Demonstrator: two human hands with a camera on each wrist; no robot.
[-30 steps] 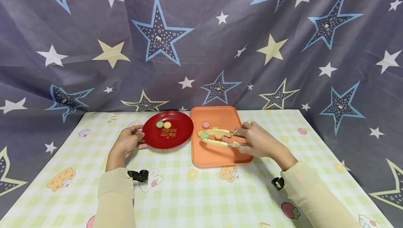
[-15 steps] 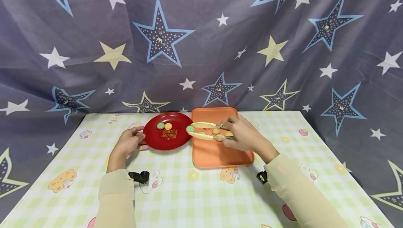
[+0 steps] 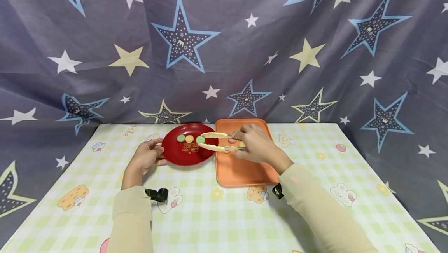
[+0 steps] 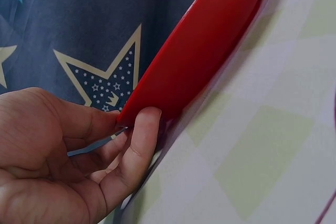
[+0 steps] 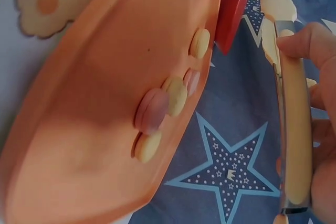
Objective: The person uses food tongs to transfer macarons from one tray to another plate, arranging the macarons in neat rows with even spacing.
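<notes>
My left hand [image 3: 144, 158] pinches the left rim of a red plate [image 3: 180, 159] between thumb and fingers; the left wrist view shows the plate's outer side tilted up from the cloth. In my right hand [image 3: 258, 144] is a pair of tongs [image 5: 296, 129] with cream tips and cream-clad handles. Between the tong tips, over the plate's right part, sits a green macaron [image 3: 200, 139]. Another green macaron [image 3: 181, 138] and a yellow macaron [image 3: 189, 139] lie on the plate, left of the tips.
Right of the plate stands an orange tray [image 3: 245, 171], close against its rim. Several macarons lie in it, among them a pink macaron [image 5: 152, 110] and a yellow macaron [image 5: 200, 43]. A checked cloth [image 3: 210, 222] covers the table; a starry curtain [image 3: 224, 51] hangs behind.
My right hand has moved left with the tongs, carrying the green macaron from the tray to over the plate. The left hand has stayed at the plate's rim.
</notes>
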